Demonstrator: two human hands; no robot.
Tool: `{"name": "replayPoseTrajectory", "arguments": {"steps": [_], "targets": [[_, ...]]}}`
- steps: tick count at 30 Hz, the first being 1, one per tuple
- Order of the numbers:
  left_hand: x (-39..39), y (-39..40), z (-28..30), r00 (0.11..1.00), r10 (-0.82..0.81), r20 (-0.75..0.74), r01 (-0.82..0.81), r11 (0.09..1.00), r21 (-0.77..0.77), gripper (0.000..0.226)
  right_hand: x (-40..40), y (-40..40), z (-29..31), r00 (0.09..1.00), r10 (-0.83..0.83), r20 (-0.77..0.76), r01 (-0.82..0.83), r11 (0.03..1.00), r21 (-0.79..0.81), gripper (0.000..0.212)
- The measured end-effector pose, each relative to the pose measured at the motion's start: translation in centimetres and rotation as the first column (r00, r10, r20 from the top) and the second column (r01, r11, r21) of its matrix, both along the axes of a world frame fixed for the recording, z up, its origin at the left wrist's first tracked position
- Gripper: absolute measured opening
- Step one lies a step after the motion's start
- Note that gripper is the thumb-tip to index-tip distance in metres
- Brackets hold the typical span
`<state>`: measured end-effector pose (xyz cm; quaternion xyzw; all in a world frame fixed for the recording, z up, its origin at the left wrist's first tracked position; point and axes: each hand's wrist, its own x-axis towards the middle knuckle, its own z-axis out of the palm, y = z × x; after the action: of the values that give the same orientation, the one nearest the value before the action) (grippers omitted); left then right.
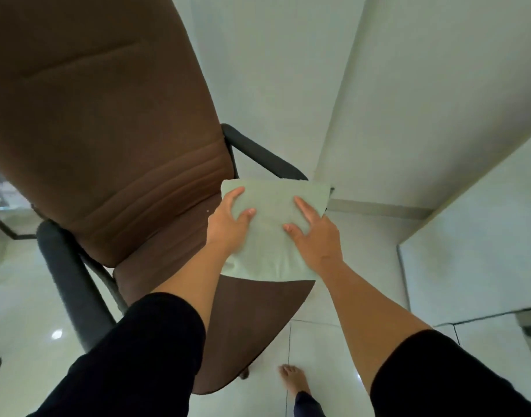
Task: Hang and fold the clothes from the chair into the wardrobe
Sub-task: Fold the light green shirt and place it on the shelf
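A pale green folded garment (270, 251) lies on the seat of a brown office chair (107, 130), near the seat's right side. My left hand (228, 221) rests flat on the garment's left part, fingers spread. My right hand (312, 233) presses flat on its right part, fingers apart. Neither hand grips the cloth; both lie on top of it. The wardrobe is not in view.
The chair has black armrests, one at the left (68, 281) and one at the far right (264, 158). White walls (408, 85) stand behind and to the right. A white panel or furniture edge (468, 236) is at the right. My bare foot (294, 380) stands on the tiled floor.
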<state>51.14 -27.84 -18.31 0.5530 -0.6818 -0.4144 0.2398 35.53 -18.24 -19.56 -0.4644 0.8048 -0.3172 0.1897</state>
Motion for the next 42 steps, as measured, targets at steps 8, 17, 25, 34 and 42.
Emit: {"name": "replayPoseTrajectory", "arguments": {"steps": [8,17,25,34,42], "targets": [[-4.4,8.0,5.5,0.936,-0.352,-0.026,0.345,0.928,-0.138,0.05,0.0,13.1,5.8,0.94,-0.34,0.035,0.341,0.935,-0.1,0.06],[-15.9,23.5,9.1,0.661,-0.75,-0.02,0.723,0.644,-0.25,0.051,-3.9,32.2,9.9,0.683,-0.73,-0.021,0.724,0.681,-0.11,0.062],[-23.2,45.5,10.1,0.236,-0.971,-0.027,0.951,0.237,-0.199,0.052,-3.0,54.3,9.9,0.271,-0.96,-0.076,0.957,0.277,-0.085,0.064],[-26.9,67.2,6.9,-0.062,-0.993,-0.1,0.996,-0.055,-0.064,0.05,-2.2,74.7,5.6,-0.014,-0.997,-0.076,1.0,-0.012,-0.021,0.065],[-33.3,78.7,1.6,-0.089,-0.989,-0.116,0.993,-0.097,0.062,0.047,-7.4,85.6,0.3,-0.059,-0.998,-0.029,0.998,-0.058,-0.008,0.065]]}}
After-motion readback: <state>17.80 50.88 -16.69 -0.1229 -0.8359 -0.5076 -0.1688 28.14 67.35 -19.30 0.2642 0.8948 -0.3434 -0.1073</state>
